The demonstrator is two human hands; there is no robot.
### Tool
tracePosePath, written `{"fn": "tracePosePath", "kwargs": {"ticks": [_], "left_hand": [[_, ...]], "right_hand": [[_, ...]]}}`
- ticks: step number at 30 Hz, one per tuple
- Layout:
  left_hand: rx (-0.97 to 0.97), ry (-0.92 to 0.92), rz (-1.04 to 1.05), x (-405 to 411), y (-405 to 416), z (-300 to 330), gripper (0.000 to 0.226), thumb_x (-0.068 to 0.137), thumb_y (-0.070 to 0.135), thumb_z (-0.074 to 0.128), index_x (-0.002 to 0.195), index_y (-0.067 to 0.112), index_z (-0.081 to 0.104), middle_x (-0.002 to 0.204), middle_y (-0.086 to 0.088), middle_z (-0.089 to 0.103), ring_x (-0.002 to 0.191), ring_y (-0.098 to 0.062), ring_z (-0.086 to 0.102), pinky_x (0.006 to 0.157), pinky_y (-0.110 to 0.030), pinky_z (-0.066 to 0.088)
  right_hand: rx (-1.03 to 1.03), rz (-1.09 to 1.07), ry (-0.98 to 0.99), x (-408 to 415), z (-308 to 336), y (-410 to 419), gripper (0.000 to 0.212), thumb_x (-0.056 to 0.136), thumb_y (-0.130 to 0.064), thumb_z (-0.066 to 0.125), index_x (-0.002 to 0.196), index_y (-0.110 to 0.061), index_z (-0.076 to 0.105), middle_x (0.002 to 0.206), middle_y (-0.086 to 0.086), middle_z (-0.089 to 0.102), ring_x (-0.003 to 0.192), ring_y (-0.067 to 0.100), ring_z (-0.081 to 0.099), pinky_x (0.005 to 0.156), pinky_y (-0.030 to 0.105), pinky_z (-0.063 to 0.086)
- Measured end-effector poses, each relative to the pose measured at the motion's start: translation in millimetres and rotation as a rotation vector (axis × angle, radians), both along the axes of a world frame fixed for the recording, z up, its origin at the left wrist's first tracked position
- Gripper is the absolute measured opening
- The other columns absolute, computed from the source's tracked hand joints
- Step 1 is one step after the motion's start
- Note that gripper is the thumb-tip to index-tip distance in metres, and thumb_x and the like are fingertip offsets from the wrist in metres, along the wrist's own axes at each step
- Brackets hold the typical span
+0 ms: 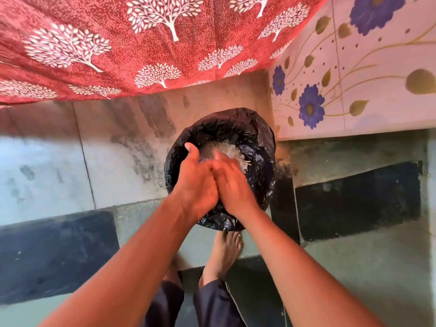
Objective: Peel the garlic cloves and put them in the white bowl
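Head view: two hands, one bin. Left hand [197,178] and right hand [232,182] touch each other, fingers straight, gripping nothing, above one bin [259,138] lined with black plastic on the floor [118,161]. Pale, papery scraps [227,149] lie inside. Garlic and white bowl out of view.
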State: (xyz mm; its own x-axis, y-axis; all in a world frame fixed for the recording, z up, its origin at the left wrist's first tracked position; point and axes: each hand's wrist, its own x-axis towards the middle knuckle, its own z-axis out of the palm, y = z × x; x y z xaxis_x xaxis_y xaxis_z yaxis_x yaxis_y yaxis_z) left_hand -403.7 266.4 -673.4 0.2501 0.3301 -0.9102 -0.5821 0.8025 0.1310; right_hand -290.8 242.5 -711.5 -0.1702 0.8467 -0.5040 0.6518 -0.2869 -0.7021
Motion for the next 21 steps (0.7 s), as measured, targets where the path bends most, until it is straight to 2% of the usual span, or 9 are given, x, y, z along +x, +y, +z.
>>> {"fn": "tracePosePath", "kwargs": {"ticks": [3, 6, 9, 12, 14, 16, 17, 19, 21], "left_hand": [[-0.014, 0.132, -0.045, -3, -1, -5, 0.095, 0.092, 0.085, 0.022, 0.14, 0.012, 0.058, 0.142, -0.017, 0.062, 0.133, -0.028, 0.056, 0.103, -0.041, 0.046], [-0.085, 0.159, -0.002, 0, 1, -8, 0.097, 0.093, 0.084, 0.026, 0.135, 0.002, 0.057, 0.137, -0.019, 0.063, 0.131, -0.034, 0.058, 0.104, -0.045, 0.048], [-0.01, 0.083, -0.061, 4, -5, 3, 0.107, 0.09, 0.086, 0.023, 0.145, -0.002, 0.049, 0.141, -0.02, 0.062, 0.134, -0.032, 0.058, 0.114, -0.047, 0.044], [0.026, 0.146, -0.127, 2, -8, 9, 0.097, 0.097, 0.079, 0.015, 0.147, 0.005, 0.051, 0.124, -0.02, 0.072, 0.11, -0.032, 0.072, 0.093, -0.039, 0.061], [0.011, 0.148, -0.065, -1, -4, 2, 0.097, 0.097, 0.08, 0.018, 0.148, 0.004, 0.049, 0.137, -0.023, 0.064, 0.12, -0.041, 0.066, 0.105, -0.047, 0.053], [0.006, 0.122, -0.029, -5, -1, -2, 0.098, 0.095, 0.082, 0.022, 0.139, -0.001, 0.05, 0.134, -0.021, 0.065, 0.123, -0.035, 0.063, 0.11, -0.049, 0.048], [0.008, 0.104, -0.011, -6, -1, 0, 0.095, 0.096, 0.081, 0.025, 0.135, -0.002, 0.05, 0.123, -0.019, 0.067, 0.116, -0.032, 0.061, 0.106, -0.046, 0.052], [0.031, 0.056, 0.019, -4, 0, 8, 0.09, 0.099, 0.076, 0.029, 0.137, -0.003, 0.048, 0.105, -0.013, 0.07, 0.093, -0.027, 0.06, 0.077, -0.03, 0.059], [0.067, 0.086, 0.023, 1, 1, 14, 0.086, 0.102, 0.071, 0.027, 0.145, -0.001, 0.045, 0.122, -0.013, 0.071, 0.09, -0.019, 0.065, 0.06, -0.025, 0.056]], "right_hand": [[0.114, -0.14, -0.02, -4, 9, -2, 0.057, 0.109, -0.044, 0.029, 0.147, -0.007, 0.053, 0.156, 0.012, 0.046, 0.151, 0.022, 0.033, 0.124, 0.044, 0.026], [0.117, 0.107, 0.251, -16, 24, -21, 0.057, 0.11, -0.04, 0.025, 0.16, -0.013, 0.03, 0.168, 0.001, 0.026, 0.157, 0.01, 0.014, 0.128, 0.035, 0.011], [0.006, 0.049, 0.048, 6, 1, -8, 0.068, 0.105, -0.057, 0.015, 0.16, -0.022, 0.032, 0.167, -0.002, 0.028, 0.156, 0.01, 0.015, 0.128, 0.044, 0.014], [0.08, -0.144, -0.055, 4, 10, -1, 0.069, 0.105, -0.057, 0.022, 0.156, -0.013, 0.04, 0.166, 0.004, 0.03, 0.157, 0.02, 0.016, 0.126, 0.044, 0.023], [0.189, 0.027, 0.149, -9, 23, -15, 0.063, 0.108, -0.046, 0.028, 0.16, -0.01, 0.03, 0.169, 0.003, 0.022, 0.158, 0.017, 0.01, 0.128, 0.037, 0.015], [0.185, 0.208, 0.24, -10, 23, -28, 0.061, 0.109, -0.041, 0.029, 0.161, -0.01, 0.024, 0.169, 0.003, 0.021, 0.158, 0.015, 0.013, 0.128, 0.041, 0.016], [0.176, 0.218, 0.186, -2, 13, -28, 0.06, 0.109, -0.043, 0.028, 0.162, -0.013, 0.024, 0.169, 0.003, 0.022, 0.157, 0.014, 0.014, 0.127, 0.045, 0.017], [0.125, 0.095, -0.029, 10, 2, -22, 0.068, 0.107, -0.058, 0.015, 0.161, -0.02, 0.028, 0.166, 0.006, 0.03, 0.156, 0.019, 0.019, 0.126, 0.048, 0.02], [0.126, -0.022, -0.064, 8, 8, -18, 0.085, 0.101, -0.07, 0.006, 0.16, -0.014, 0.03, 0.165, 0.011, 0.032, 0.157, 0.025, 0.018, 0.128, 0.042, 0.016]]}}
